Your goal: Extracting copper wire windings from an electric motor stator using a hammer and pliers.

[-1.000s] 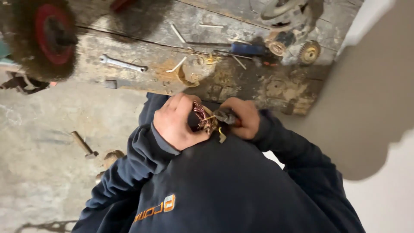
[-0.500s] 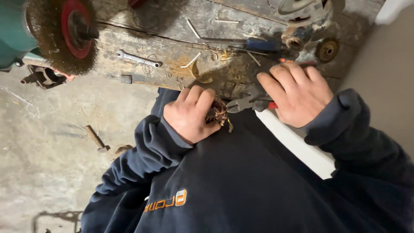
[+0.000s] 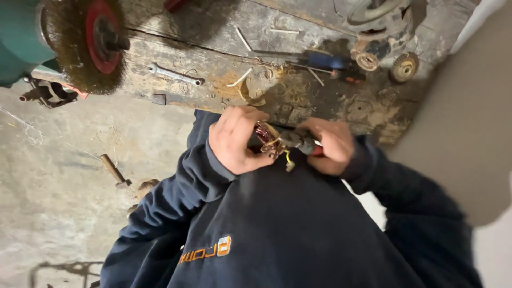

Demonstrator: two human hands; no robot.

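Left hand (image 3: 234, 140) curled shut around a small bundle of copper-coloured wire windings (image 3: 266, 140), fingers wrapped over its top, held close against the chest of the dark navy sweatshirt (image 3: 277, 229). Right hand (image 3: 332, 145) closed around the dark grey handle end of a plier-like tool with a red grip (image 3: 301, 142); tool's tip meets the windings between the two hands. A short yellow-sleeved wire end (image 3: 288, 160) hangs below the bundle.

Both hands sit just at the near edge of a worn, stained wooden workbench (image 3: 213, 69). On the bench: a silver open-ended spanner (image 3: 175, 74) to the left, a blue-handled screwdriver (image 3: 325, 61) farther back, a small brass-coloured gear wheel (image 3: 404, 67) at right, scattered white strips and wire scraps in between. A round wire brush wheel with a red hub (image 3: 90, 42) is mounted at far left on a teal machine body (image 3: 18, 40). Rough concrete floor (image 3: 58, 202) below; a small hammer (image 3: 113, 170) lies on it.
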